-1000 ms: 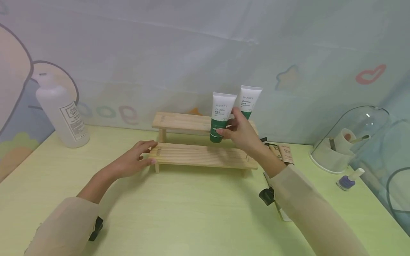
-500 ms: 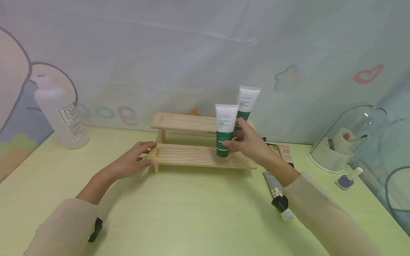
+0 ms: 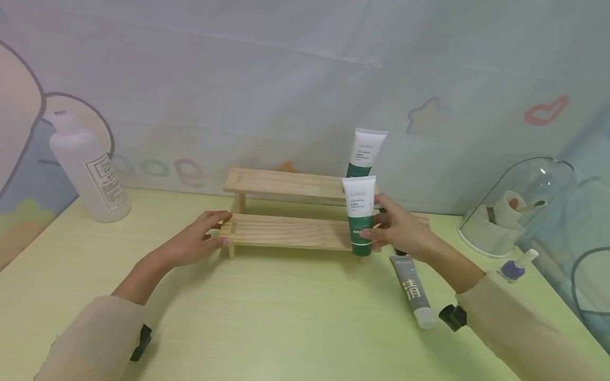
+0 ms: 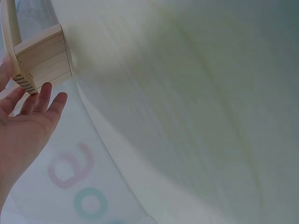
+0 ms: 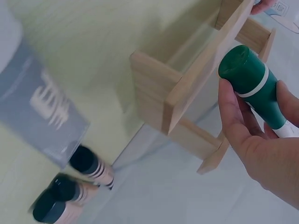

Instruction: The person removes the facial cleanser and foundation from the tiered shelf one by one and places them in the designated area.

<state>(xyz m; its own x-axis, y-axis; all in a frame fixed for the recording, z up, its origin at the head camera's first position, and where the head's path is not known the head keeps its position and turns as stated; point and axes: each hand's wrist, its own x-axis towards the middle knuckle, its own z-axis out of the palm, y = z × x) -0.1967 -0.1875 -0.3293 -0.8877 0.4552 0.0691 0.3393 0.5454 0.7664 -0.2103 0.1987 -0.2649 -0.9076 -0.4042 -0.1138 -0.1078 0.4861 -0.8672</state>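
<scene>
My right hand (image 3: 405, 230) grips a white-and-green cream tube (image 3: 359, 203), cap down, in front of the right end of a two-tier wooden shelf (image 3: 286, 230). Thumb and fingers close round the tube beside its green cap (image 5: 243, 72), whose flat end shows in the right wrist view. A matching tube (image 3: 368, 148) stands on the upper tier at the right, partly hidden behind the held one. At the lower tier's left end, my left hand (image 3: 197, 241) holds the board, thumb at the front edge and fingers at the back corner.
A grey tube (image 3: 410, 283) lies on the table right of the shelf. Several capped tubes (image 5: 65, 191) lie behind it. Farther right are a clear dome (image 3: 538, 185) over a white holder and a purple nail polish bottle (image 3: 513, 270). A large white bottle (image 3: 90, 169) stands back left.
My right hand has brought the tube down and rightward, from before the upper tier to the lower tier's right end. The left hand stays on the shelf.
</scene>
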